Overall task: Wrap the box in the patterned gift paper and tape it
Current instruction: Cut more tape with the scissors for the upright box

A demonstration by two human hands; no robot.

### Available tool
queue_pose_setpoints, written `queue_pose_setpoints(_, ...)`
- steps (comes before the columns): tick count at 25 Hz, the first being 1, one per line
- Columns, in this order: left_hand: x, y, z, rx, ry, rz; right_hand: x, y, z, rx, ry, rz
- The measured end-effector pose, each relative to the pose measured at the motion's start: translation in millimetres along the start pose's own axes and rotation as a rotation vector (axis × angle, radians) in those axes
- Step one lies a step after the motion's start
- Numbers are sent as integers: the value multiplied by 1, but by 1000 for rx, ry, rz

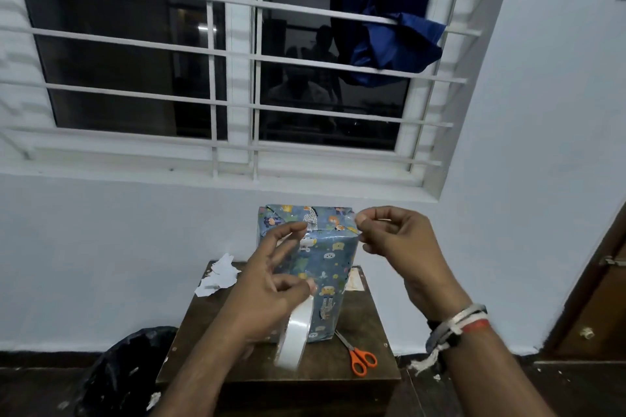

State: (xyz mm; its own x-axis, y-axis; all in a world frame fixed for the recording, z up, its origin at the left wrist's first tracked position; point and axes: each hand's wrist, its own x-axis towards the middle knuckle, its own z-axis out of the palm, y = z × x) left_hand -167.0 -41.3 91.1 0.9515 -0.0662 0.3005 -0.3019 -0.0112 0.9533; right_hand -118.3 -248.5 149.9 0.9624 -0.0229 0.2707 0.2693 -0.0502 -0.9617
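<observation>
L hand (267, 284) grips tape roll (294, 332), R hand (403, 247) tape end (382, 221); box (325, 267) wrapped.

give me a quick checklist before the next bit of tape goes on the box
1. Box stands upright on the table: ok.
2. Paper covers the sides in view: ok; the far sides cannot be seen.
3. Top fold lying flat and closed: cannot tell, the fingers hide part of it.
4. Tape roll held in the left hand: ok.
5. Tape strip pinched in the right hand: cannot tell, clear tape is too faint to see.
6. Scissors lie on the table beside the box: ok.
</observation>
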Motion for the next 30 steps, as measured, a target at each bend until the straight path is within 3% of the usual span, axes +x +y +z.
queue_pose_setpoints(11,57,10,29,-83,-109,-91,79,34,14,-49,73,280)
queue_pose_setpoints(21,56,-6,32,-63,-89,-156,97,50,23,-430,223,254)
queue_pose_setpoints(27,58,-10,32,-63,-80,-174,99,41,24,-686,162,246)
queue_pose_setpoints(30,58,-8,34,-70,-71,-170,95,43,22,-660,110,271)
